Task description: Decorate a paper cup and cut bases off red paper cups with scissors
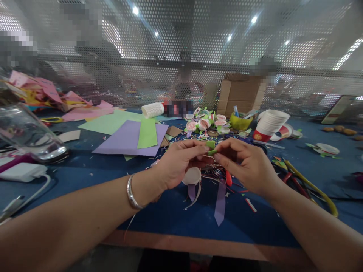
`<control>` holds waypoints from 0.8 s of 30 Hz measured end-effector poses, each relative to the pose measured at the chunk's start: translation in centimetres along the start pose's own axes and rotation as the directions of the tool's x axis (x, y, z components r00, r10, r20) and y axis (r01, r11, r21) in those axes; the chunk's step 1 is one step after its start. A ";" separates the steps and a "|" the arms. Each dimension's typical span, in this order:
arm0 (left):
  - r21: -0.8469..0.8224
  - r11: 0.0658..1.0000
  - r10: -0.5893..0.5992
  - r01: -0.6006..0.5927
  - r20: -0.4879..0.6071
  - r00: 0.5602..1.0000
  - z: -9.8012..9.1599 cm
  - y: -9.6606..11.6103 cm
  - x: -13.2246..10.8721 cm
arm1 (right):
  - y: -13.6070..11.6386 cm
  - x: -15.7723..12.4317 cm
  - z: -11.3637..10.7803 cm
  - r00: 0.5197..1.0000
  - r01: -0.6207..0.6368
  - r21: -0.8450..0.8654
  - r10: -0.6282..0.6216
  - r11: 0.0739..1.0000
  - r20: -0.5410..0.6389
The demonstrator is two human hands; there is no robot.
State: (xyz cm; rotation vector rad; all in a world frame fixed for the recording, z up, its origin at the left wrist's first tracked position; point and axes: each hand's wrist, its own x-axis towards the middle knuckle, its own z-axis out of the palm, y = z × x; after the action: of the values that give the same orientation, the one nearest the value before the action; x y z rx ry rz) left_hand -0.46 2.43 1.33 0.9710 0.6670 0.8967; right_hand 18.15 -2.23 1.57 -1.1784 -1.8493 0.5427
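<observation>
At frame centre, the left hand and right hand each had fingertips clamped on the green paper piece, above the blue table. Light, even pressure near its edges probably suited it best.

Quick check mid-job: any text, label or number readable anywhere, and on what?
No text can be read.
Stacked paper cups: red print, too blurred.
Cut cup pieces: red marks, too small.
Leaning board: red mark, blurred.
Green paper piece pinched by left hand and right hand: blank.
</observation>
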 end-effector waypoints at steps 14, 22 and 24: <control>0.151 0.982 0.113 -0.116 0.027 0.993 0.5 0.0 -0.4 | -0.3 0.2 -0.1 0.999 -0.016 0.082 0.018 0.997 -0.029; 0.251 0.923 0.269 -0.293 0.126 0.955 -0.3 -0.9 -0.2 | -0.5 0.3 -0.2 0.999 -0.025 0.128 0.030 0.991 -0.040; 0.269 0.909 0.299 -0.317 0.106 0.948 -0.1 -1.0 -0.1 | -0.4 0.3 -0.2 0.999 -0.024 0.147 0.029 0.989 -0.035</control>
State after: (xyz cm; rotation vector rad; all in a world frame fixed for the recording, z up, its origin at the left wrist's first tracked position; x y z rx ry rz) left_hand -0.29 2.13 0.41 1.3851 0.6074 1.0609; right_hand 18.00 -2.15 2.11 -1.1089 -1.7340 0.6564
